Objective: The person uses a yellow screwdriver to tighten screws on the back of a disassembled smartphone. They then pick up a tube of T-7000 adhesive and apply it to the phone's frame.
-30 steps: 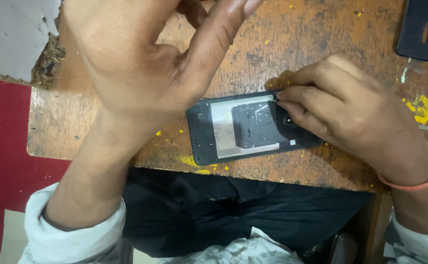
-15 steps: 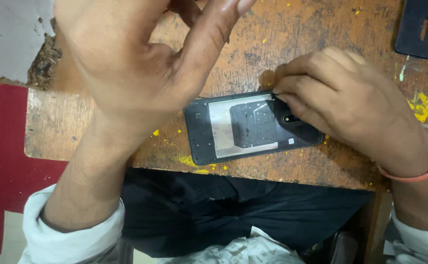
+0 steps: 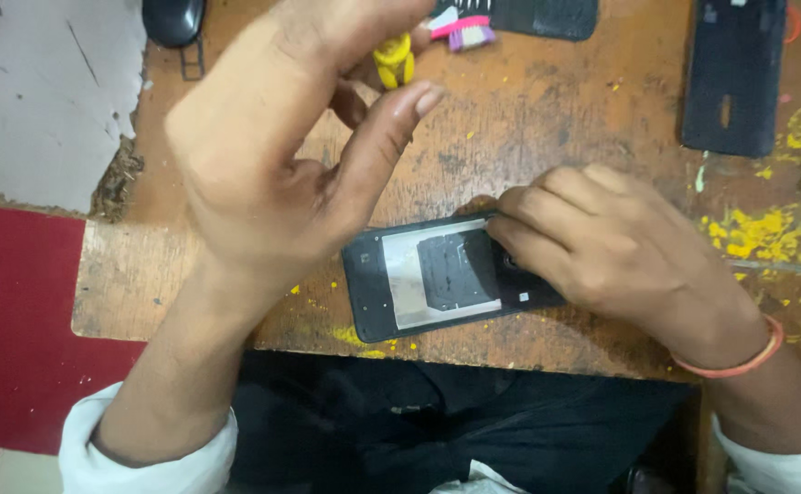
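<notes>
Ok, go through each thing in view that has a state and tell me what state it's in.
Opened phone: back cover off, lying flat on the wooden table.
Right hand: fingers pressing on the phone's right end.
Left hand: raised above the table, open.
Dark back cover: lying apart, inner side up.

Right hand [image 3: 620, 252] presses the opened phone [image 3: 437, 279] — left hand [image 3: 272, 155] raised, fingers spread.
</notes>
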